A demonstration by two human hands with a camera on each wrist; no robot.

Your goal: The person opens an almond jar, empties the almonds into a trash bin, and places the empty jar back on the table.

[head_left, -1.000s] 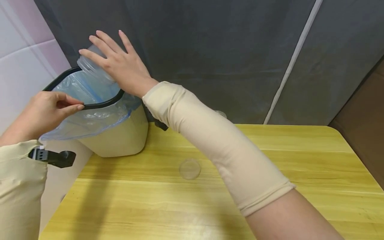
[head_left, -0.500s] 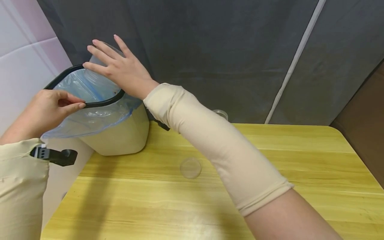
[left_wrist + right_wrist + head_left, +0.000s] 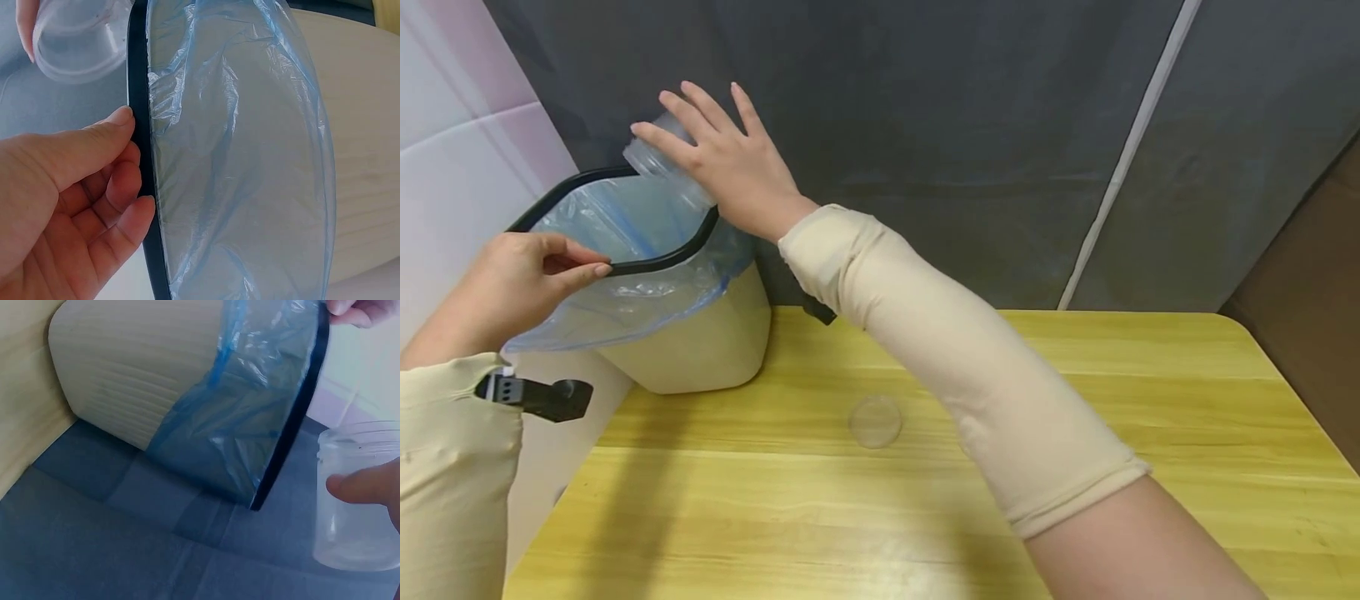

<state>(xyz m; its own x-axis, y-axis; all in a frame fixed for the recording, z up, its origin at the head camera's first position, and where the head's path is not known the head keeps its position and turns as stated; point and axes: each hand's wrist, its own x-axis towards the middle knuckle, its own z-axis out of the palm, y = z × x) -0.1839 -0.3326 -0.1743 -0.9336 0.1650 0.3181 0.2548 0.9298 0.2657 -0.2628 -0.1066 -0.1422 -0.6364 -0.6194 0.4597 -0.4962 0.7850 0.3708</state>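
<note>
A clear plastic jar [image 3: 673, 171] with a threaded mouth is tilted over the far right edge of the trash bin [image 3: 700, 350]. My right hand [image 3: 737, 171] holds the jar from above, its fingers spread; the right wrist view shows the thumb [image 3: 359, 485] against the jar's side. The cream bin is lined with a translucent blue bag [image 3: 625, 221], folded out over its black rim ring [image 3: 658, 262]. At the near left of that ring, my left hand [image 3: 523, 279] pinches it between thumb and fingers. Few or no contents can be made out in the jar.
A round clear lid [image 3: 875, 422] lies flat on the yellow wooden table [image 3: 820, 508], right of the bin. Dark grey cloth [image 3: 925, 150] hangs behind the table. A pale wall panel [image 3: 460, 150] stands to the left.
The jar dipped toward the bin, then my right hand lifted it slightly and shifted right. My left hand stays on the rim. A container behind my right sleeve is now hidden.
</note>
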